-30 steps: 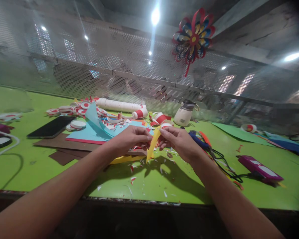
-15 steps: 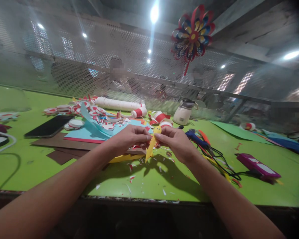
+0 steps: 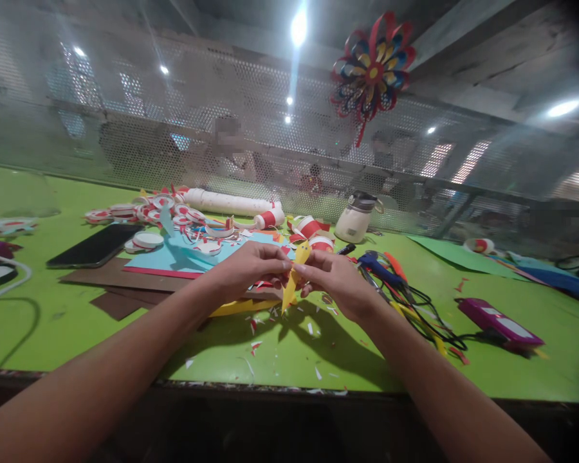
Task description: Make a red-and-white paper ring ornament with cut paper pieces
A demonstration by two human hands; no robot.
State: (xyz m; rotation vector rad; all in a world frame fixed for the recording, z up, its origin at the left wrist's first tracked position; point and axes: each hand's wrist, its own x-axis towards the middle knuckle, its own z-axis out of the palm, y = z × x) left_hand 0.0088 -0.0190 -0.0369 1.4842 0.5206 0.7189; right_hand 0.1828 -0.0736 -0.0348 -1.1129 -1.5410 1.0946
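Observation:
Both of my hands pinch a narrow yellow paper strip [image 3: 290,287] above the green table [image 3: 53,302]. My left hand [image 3: 251,269] grips it from the left, my right hand [image 3: 335,278] from the right, fingertips nearly touching. The strip hangs point-down between them. Under my hands lie a yellow sheet [image 3: 241,307] and small red and white paper scraps [image 3: 258,347].
Blue [image 3: 174,260] and brown [image 3: 120,276] paper sheets, a black phone [image 3: 94,245], red-white paper rings [image 3: 149,209] and a white tube [image 3: 231,202] lie left and behind. A white jug [image 3: 354,222], cabled tools [image 3: 400,283] and a purple device [image 3: 502,325] sit right. A paper flower [image 3: 371,67] hangs on the mesh screen.
My hands have drawn closer together on the yellow strip and shifted slightly left. The curled blue sheet has flattened down. The view tilted a little.

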